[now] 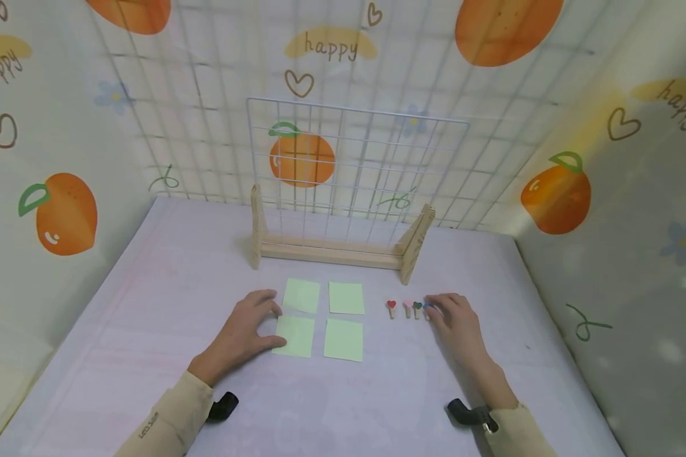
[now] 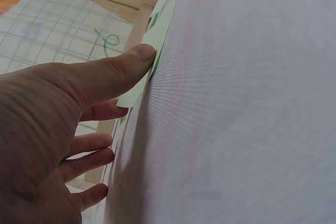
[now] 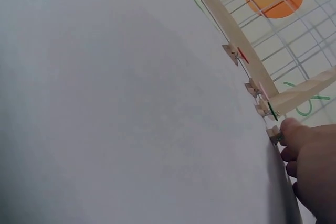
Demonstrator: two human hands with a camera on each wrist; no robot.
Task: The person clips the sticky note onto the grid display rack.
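The left hand (image 1: 243,325), fingers spread, touches the lower-left sticky note (image 1: 297,338); the right hand's (image 1: 460,324) fingers pinch the blue-topped clothespin (image 1: 428,306) on the tabletop (image 1: 400,387). Arranging seems underway; next likely calls for gentle release.

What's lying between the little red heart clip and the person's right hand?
The head view shows a pink heart clip, then a green heart clip, with a blue clip right at the fingertips of the right hand.

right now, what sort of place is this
Likely a makeshift booth for tabletop work: fruit-print sheets close in three sides of a pale table, with green notes laid out on it.
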